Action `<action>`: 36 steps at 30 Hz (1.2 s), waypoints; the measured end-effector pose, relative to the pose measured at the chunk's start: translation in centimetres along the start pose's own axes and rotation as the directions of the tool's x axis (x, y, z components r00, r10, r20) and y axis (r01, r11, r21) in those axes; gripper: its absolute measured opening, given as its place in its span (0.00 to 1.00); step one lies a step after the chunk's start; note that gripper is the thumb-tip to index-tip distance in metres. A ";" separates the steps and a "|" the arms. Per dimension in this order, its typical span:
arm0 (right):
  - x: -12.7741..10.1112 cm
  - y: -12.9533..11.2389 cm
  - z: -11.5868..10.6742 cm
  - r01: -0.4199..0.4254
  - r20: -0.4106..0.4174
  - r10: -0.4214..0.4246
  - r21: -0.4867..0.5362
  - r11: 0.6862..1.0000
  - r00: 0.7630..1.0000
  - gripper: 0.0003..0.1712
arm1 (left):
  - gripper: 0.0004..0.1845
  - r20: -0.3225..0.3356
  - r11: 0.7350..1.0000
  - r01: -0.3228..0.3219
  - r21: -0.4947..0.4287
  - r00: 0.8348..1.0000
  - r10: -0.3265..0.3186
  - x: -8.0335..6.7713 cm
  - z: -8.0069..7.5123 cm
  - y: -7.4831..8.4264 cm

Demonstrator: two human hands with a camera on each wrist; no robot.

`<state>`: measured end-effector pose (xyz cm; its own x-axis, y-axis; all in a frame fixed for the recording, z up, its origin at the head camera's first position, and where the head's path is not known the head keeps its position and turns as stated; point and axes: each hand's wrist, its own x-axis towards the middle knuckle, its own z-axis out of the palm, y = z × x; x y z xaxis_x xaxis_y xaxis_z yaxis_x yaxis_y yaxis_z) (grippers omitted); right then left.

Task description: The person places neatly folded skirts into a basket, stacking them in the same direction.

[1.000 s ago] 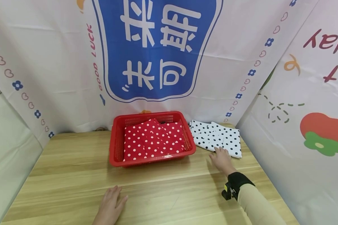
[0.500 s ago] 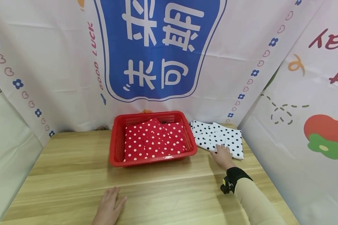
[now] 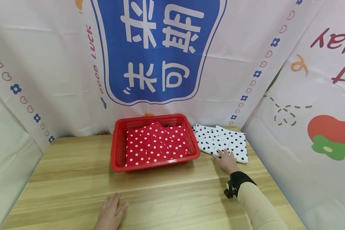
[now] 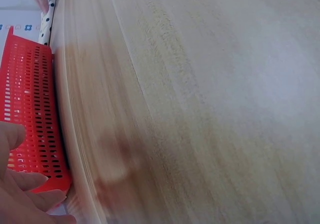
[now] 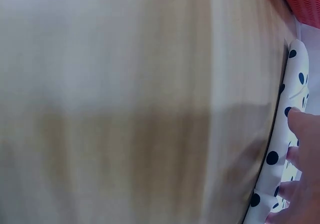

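Note:
At the back right of the table lies a folded white cloth with black dots [image 3: 218,137]. My right hand [image 3: 227,162] rests its fingertips on the cloth's near edge, fingers loosely spread. In the right wrist view, the thumb and fingers of that right hand [image 5: 306,156] lie over the thick folded edge of the cloth [image 5: 272,157]. To the left of it stands a red plastic basket [image 3: 115,159], holding a folded red cloth with white dots [image 3: 158,143]. My left hand [image 3: 110,212] is at the front left over the table, fingers relaxed, holding nothing.
The wooden table [image 3: 74,179] stretches across the front. White printed curtains [image 3: 72,73] close off the back and both sides. The basket's right end stands close beside the white cloth.
My right hand has shifted slightly forward onto the white cloth's near edge. My left hand and the basket stay about where they were; the view sways a little.

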<state>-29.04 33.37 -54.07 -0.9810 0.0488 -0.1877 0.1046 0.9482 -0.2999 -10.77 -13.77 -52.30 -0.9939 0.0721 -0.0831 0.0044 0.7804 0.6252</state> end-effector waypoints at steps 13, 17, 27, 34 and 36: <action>-4.1 0.4 0.8 0.048 -0.041 -0.050 -0.053 0.997 0.998 0.35 | 0.31 0.071 0.998 0.059 -0.027 0.996 -0.056 0.3 -0.7 0.8; -4.8 0.5 1.2 0.053 -0.043 -0.055 -0.048 0.997 0.998 0.35 | 0.30 0.066 0.999 0.048 -0.021 0.997 -0.046 0.2 -0.7 1.0; -7.5 1.3 1.9 0.048 -0.088 -0.053 -0.060 0.997 0.995 0.35 | 0.33 0.110 0.998 0.069 -0.004 0.992 -0.068 0.4 -1.0 1.4; -9.3 1.4 1.9 0.075 -0.100 -0.078 -0.038 0.997 0.992 0.35 | 0.32 0.105 0.999 0.042 -0.005 0.994 -0.041 0.2 -1.2 1.3; -9.8 1.3 1.8 0.078 -0.107 -0.082 -0.038 0.996 0.991 0.34 | 0.32 0.103 0.999 0.037 0.002 0.994 -0.037 0.2 -1.2 1.3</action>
<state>-19.02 33.59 -54.35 -0.9981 0.0046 -0.0617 0.0216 0.9603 -0.2783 -11.07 -13.48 -50.55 -0.9768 0.1071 -0.1857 -0.0320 0.7838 0.6202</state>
